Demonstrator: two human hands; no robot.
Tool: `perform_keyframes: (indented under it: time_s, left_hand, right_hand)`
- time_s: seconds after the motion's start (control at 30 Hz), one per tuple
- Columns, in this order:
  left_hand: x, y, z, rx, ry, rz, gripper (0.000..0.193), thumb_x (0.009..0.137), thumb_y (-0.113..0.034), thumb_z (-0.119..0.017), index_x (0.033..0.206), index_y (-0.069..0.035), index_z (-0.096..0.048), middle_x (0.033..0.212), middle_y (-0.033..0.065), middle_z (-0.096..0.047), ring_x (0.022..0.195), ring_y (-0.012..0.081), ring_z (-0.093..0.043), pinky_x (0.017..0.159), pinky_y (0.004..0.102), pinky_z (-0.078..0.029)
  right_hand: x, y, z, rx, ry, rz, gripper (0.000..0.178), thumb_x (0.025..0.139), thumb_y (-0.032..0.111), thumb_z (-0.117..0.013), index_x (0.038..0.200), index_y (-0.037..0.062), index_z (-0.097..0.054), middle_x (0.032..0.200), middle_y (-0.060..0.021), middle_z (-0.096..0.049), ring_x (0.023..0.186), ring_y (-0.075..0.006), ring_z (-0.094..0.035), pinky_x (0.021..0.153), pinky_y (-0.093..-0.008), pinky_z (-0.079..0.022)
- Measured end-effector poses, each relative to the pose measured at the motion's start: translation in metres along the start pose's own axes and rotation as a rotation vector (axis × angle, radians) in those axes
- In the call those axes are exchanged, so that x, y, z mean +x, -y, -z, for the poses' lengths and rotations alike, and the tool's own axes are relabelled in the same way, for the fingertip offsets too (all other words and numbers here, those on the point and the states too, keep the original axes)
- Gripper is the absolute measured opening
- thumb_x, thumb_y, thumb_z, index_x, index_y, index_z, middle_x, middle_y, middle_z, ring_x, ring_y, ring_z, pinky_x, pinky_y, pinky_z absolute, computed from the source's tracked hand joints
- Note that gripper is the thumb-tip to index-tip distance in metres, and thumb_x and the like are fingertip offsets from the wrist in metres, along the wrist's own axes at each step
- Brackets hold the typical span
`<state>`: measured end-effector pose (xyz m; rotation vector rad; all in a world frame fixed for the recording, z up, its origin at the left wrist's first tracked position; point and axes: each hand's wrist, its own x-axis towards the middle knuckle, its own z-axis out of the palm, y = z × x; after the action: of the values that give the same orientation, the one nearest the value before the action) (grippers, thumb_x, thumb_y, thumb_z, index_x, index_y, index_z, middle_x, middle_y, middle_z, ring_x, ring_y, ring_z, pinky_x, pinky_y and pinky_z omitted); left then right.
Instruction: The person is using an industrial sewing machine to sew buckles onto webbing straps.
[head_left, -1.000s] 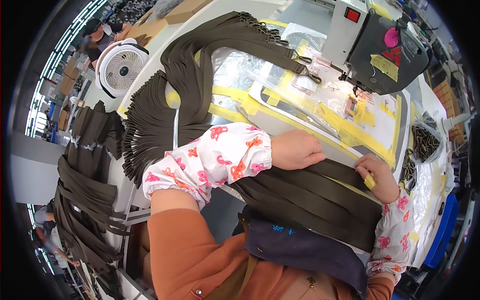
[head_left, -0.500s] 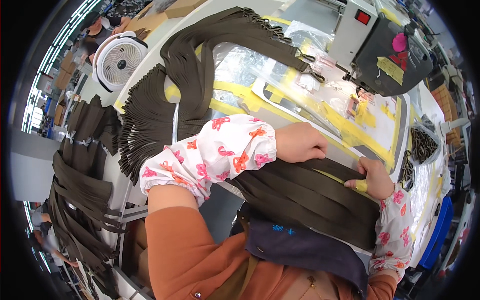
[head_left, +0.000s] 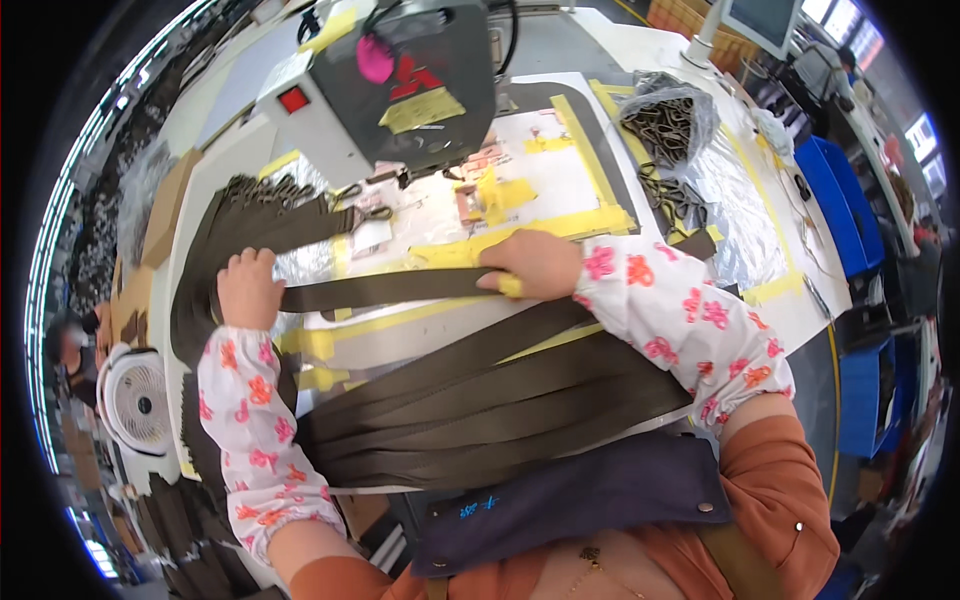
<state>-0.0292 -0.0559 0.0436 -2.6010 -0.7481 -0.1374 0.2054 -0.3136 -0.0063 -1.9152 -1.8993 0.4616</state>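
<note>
The light surface (head_left: 410,345) spreads across the middle of the frame, with the dark head of a machine (head_left: 400,140) over it at upper centre. A broad pile of dark straps (head_left: 460,420) lies at lower centre, nearest the person, and a second bundle of straps (head_left: 205,240) bends down the left side.

One strap (head_left: 385,289) runs almost level across the centre of the frame, above the pile and below the machine. The step in hand looks to be handling this single strap, drawn out straight between the two hands. Judging by the hold, the next move calls for keeping it flat and untwisted, with both ends controlled.

Both forearms, in floral sleeves (head_left: 252,415), rise from the lower edge. The left hand (head_left: 250,288) sits left of centre, back upward, knuckles pointing to the top of the frame; its fingers curl over the strap's left part and seem to hold it, though their undersides are hidden. The right hand (head_left: 535,265) reaches in from the right, angled leftward, its fingers closed on the strap's right end, with yellow tape (head_left: 511,286) around one digit.
</note>
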Motion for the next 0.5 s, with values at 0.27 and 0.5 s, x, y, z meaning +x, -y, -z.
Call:
perform_keyframes:
  time_s: [0.27, 0.5]
  left_hand:
    - [0.022, -0.155, 0.026, -1.189, 0.331, -0.551, 0.045, 0.073, -0.023, -0.069, 0.111, -0.005, -0.054, 0.077, 0.0129, -0.062, 0.07, 0.0261, -0.061, 0.064, 0.0303, -0.047]
    - [0.032, -0.164, 0.006, -1.344, 0.381, -0.351, 0.024, 0.079, -0.024, -0.063, 0.084, 0.0, -0.063, 0.064, 0.0098, -0.062, 0.055, 0.0121, -0.054, 0.055, 0.0267, -0.044]
  right_hand:
    - [0.01, 0.001, 0.018, 0.196, 0.083, 0.237, 0.013, 0.08, 0.019, -0.055, 0.081, 0.0058, -0.058, 0.068, -0.0133, -0.059, 0.062, -0.0325, -0.057, 0.059, -0.04, -0.045]
    - [-0.069, -0.114, 0.101, -0.791, -0.092, -0.54, 0.006, 0.07, 0.009, -0.055, 0.074, 0.0044, -0.058, 0.071, -0.014, -0.06, 0.072, -0.0328, -0.06, 0.062, -0.0418, -0.047]
